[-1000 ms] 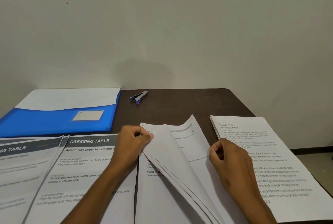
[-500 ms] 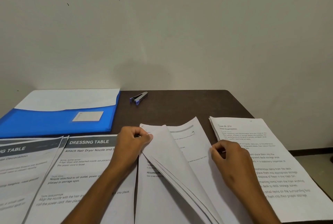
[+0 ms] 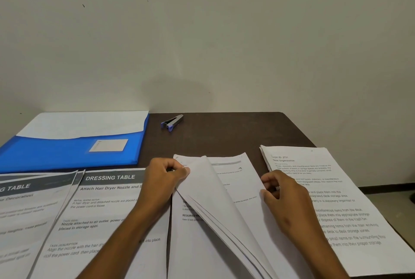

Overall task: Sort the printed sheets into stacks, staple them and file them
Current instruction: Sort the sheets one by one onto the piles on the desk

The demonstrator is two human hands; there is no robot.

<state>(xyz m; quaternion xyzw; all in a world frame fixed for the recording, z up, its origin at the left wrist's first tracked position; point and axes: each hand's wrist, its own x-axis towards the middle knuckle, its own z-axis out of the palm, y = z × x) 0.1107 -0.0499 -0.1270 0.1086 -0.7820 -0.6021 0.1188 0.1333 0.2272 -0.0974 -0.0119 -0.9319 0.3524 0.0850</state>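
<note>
While our left hand (image 3: 167, 172) pinches the lifted sheets (image 3: 213, 197) at the middle stack's far-left corner, long axis running away from us, our right hand (image 3: 281, 197), nearer, pinches the right edge.

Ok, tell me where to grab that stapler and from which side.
Take the stapler across its narrow body, near the middle, coming down from above with thumb and fingers on its two long flanks. It lies flat and slantwise on bare table, apart from the blue folder, so both flanks look free.
</note>
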